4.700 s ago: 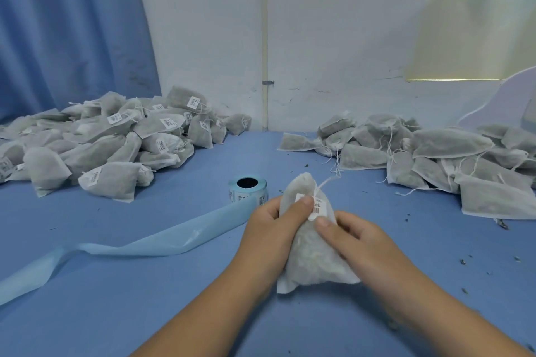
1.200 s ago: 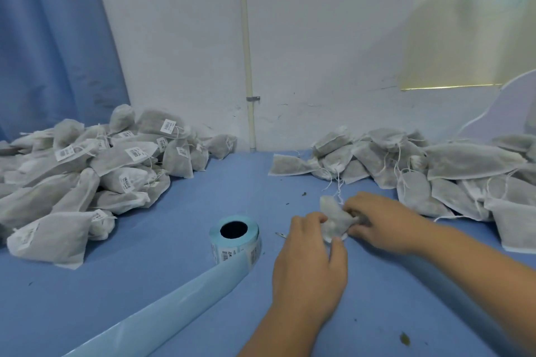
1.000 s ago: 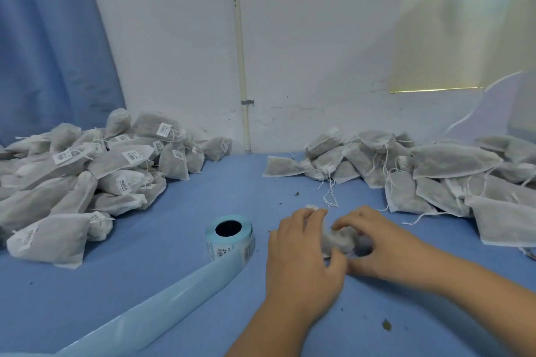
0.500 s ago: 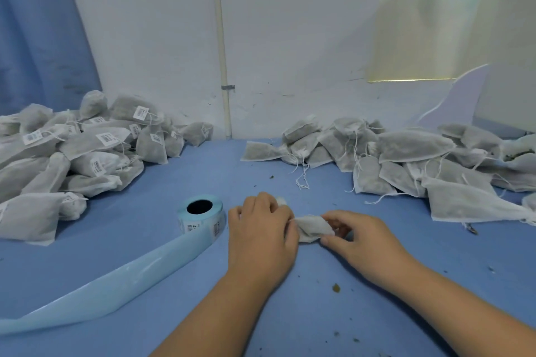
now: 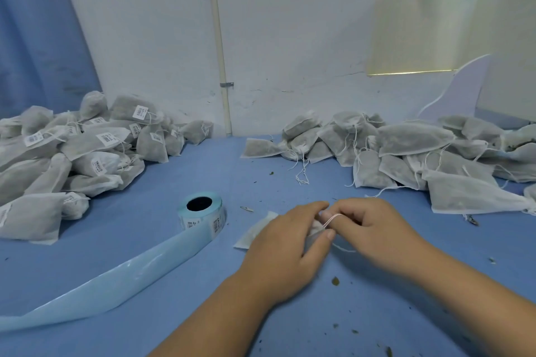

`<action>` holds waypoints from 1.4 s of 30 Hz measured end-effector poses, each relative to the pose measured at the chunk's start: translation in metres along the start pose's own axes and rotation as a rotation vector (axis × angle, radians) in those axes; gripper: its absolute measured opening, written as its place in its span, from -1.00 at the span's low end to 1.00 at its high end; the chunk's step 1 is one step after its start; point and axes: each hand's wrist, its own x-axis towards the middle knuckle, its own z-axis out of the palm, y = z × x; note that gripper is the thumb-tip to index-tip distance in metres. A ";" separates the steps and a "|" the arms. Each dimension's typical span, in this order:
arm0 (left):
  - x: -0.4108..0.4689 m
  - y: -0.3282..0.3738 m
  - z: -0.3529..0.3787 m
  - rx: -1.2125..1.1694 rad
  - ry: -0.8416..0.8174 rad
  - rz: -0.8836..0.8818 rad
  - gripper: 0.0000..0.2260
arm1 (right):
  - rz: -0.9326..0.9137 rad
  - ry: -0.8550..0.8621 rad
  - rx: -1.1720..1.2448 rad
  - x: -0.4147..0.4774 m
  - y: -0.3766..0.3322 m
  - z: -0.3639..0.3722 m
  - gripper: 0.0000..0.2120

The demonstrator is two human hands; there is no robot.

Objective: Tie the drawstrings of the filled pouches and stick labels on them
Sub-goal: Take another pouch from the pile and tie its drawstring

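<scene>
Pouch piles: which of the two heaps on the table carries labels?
The left pile; its pouches bear white barcode labels, while the right pile shows bare pouches with loose strings.

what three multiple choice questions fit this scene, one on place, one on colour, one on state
1. Where is the pile of labelled pouches?
A) on the left of the table
B) on the right of the table
C) under the hands

2. What colour is the strip trailing from the label roll?
A) red
B) light blue
C) yellow

3. What is the right hand doing?
A) lying flat
B) peeling a label
C) holding the drawstring of the pouch gripped by the left hand

Answers: 1 A, the pouches bearing white labels lie left; 2 B, the strip is pale blue; 3 C, the string loops over a right finger.
</scene>
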 end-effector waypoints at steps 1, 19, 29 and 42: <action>0.000 -0.001 -0.001 0.004 -0.011 -0.002 -0.63 | 0.018 0.001 0.031 0.000 -0.002 -0.003 -0.72; 0.012 0.035 -0.026 -0.561 -0.089 -0.208 -0.87 | 0.303 0.023 1.208 0.006 -0.018 -0.027 -0.73; 0.017 0.041 -0.055 -1.040 -0.287 -0.271 -0.80 | 0.203 -0.037 1.070 0.005 -0.017 -0.032 -0.83; 0.019 0.044 -0.057 -0.829 0.101 -0.471 -0.76 | 0.230 -0.001 0.491 -0.002 -0.019 -0.010 -0.83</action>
